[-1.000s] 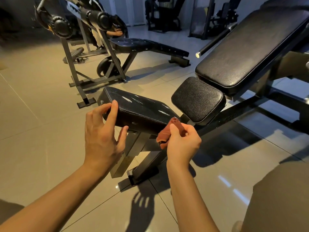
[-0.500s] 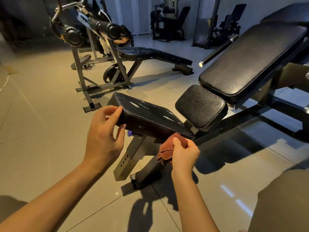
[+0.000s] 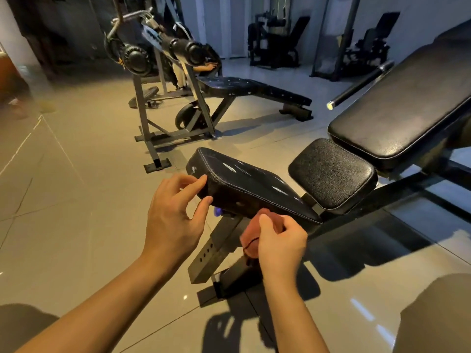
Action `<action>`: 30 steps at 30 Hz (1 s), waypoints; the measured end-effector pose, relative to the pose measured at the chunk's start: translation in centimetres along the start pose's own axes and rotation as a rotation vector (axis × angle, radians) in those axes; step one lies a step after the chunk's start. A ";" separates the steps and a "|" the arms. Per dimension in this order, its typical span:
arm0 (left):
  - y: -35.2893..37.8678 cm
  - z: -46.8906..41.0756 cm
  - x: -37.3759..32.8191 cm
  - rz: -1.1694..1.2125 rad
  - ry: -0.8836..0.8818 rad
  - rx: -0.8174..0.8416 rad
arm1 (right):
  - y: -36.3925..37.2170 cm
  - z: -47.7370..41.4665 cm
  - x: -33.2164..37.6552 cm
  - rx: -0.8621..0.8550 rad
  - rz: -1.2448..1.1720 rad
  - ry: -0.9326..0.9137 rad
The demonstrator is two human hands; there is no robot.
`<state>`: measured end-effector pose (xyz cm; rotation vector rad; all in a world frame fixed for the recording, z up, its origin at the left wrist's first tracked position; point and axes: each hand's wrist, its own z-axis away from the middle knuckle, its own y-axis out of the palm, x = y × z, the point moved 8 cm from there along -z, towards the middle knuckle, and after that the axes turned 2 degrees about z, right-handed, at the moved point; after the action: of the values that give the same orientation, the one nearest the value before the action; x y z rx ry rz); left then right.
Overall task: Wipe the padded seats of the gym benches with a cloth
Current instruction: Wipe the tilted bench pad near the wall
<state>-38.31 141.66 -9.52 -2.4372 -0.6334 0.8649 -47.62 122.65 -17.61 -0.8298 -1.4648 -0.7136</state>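
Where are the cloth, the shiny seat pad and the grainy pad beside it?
cloth (image 3: 250, 239): head view, its bunched reddish fold.
shiny seat pad (image 3: 244, 178): head view, middle of its top face.
grainy pad (image 3: 331, 171): head view, middle of its top face.
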 end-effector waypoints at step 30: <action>0.0 -0.2 -0.2 -0.016 0.016 0.000 | 2.9 0.6 2.2 0.069 0.083 -0.072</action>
<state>-38.33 141.55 -9.31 -2.4337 -0.6455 0.8380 -45.58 124.94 -15.62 -0.8657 -1.5021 -0.5733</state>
